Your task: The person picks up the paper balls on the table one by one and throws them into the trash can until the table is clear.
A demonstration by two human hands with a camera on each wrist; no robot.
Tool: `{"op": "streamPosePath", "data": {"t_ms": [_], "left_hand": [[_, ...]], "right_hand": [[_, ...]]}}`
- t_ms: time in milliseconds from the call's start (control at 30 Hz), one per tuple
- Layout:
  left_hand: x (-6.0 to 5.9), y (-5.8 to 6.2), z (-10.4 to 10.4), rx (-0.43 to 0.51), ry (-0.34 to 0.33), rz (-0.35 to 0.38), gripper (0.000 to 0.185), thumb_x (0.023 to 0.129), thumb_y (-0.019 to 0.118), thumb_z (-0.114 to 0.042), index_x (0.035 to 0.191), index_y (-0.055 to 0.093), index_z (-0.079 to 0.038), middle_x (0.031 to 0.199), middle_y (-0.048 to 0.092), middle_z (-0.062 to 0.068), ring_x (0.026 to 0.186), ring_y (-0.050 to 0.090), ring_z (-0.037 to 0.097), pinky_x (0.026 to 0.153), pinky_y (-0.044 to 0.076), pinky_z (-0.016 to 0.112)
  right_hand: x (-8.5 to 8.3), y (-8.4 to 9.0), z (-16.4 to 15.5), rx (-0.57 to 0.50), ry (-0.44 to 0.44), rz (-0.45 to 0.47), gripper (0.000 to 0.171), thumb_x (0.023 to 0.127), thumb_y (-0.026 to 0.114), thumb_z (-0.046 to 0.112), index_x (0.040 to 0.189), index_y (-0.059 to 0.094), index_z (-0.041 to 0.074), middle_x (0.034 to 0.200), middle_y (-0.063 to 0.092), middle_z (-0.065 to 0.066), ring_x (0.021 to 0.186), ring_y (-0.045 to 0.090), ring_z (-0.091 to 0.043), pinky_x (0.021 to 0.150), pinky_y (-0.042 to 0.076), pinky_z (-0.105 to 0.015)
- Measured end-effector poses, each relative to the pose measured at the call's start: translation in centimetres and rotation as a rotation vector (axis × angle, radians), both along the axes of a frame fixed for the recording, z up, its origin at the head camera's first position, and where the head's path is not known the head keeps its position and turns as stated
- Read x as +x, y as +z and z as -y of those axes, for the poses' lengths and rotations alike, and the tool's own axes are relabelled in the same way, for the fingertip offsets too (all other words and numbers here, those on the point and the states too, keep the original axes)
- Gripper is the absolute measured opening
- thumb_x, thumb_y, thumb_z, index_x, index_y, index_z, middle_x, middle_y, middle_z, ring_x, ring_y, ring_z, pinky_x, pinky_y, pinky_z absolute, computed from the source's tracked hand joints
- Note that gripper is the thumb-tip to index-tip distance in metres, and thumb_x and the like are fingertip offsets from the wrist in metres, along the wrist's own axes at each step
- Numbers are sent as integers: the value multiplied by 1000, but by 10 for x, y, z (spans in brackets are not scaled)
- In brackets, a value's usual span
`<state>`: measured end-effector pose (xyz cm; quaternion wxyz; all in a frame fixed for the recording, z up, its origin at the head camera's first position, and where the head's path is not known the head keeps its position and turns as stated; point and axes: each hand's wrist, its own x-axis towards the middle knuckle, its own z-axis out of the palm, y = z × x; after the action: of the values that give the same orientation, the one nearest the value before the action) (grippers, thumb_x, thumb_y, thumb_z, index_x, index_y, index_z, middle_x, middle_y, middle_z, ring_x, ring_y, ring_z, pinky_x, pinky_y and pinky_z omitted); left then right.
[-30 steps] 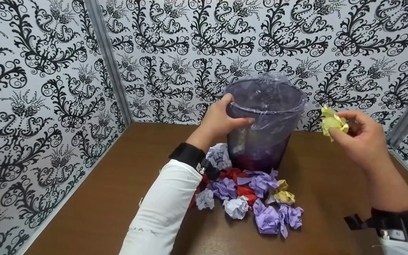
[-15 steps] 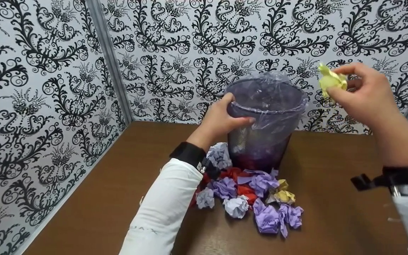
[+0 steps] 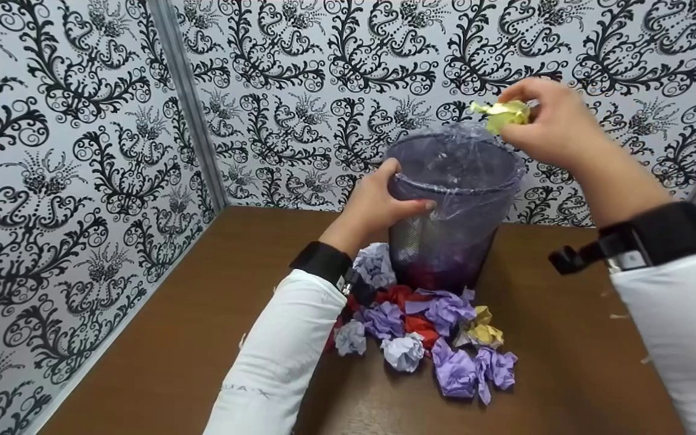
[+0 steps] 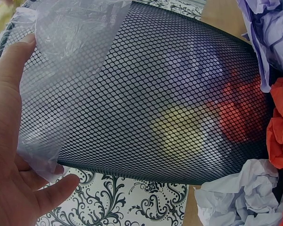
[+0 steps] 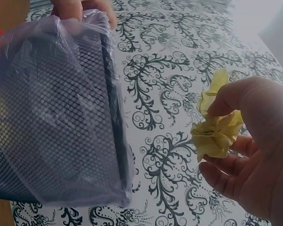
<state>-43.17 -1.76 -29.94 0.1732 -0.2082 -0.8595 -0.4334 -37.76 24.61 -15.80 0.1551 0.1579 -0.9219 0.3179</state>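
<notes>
A dark mesh wastebasket (image 3: 444, 235) lined with a clear plastic bag (image 3: 475, 208) stands on the table. My left hand (image 3: 378, 202) grips its rim at the left, thumb on the outside over the bag. Through the mesh in the left wrist view, yellow paper (image 4: 179, 132) and red paper (image 4: 240, 110) show inside near the bottom. My right hand (image 3: 556, 124) pinches a crumpled yellow-green paper ball (image 3: 508, 115) between thumb and fingers, above the basket's right rear rim. The right wrist view shows that paper ball (image 5: 219, 125) apart from the basket's mouth.
Several crumpled papers lie in front of the basket on the brown table (image 3: 203, 314): purple (image 3: 454, 371), white (image 3: 404, 352), red (image 3: 422, 329) and yellow (image 3: 484, 332). A larger grey-white ball (image 3: 374, 266) sits against its left side. A patterned wall (image 3: 287, 121) rises behind.
My right hand has risen from the right of the basket, then swung left with the yellow-green paper ball to its rear rim. The left hand and the basket stay in place.
</notes>
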Motion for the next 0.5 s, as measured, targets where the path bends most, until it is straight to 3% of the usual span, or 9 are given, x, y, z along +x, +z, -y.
{"op": "streamPosePath", "data": {"t_ms": [133,300,400,500], "left_hand": [[-1,0,0,-8,-3,-10,73,53,81,-72,101,50,-27,91,64,-5,82,62,13,67,53,28],[-2,1,0,-15,3,-9,74,52,81,-73,104,51,-29,94,63,-6,86,62,13,70,53,29],[-1,1,0,-11,0,6,75,52,81,-73,106,51,-30,96,63,-6,87,62,13,72,53,30],[0,1,0,-9,1,10,74,52,82,-72,106,51,-31,94,64,-6,86,61,13,70,52,30]], "right_hand": [[-11,-1,13,60,4,25,49,91,65,33,133,51,12,118,57,-13,94,59,-28,71,57,-31],[-24,-4,27,119,16,68,52,90,65,40,133,52,14,129,55,-17,105,56,-32,85,54,-46],[-30,-9,34,162,25,88,48,89,67,34,130,53,13,131,54,-17,108,54,-33,89,51,-51],[-35,-15,39,207,34,113,43,87,67,23,127,55,12,128,54,-17,105,54,-33,87,51,-49]]}}
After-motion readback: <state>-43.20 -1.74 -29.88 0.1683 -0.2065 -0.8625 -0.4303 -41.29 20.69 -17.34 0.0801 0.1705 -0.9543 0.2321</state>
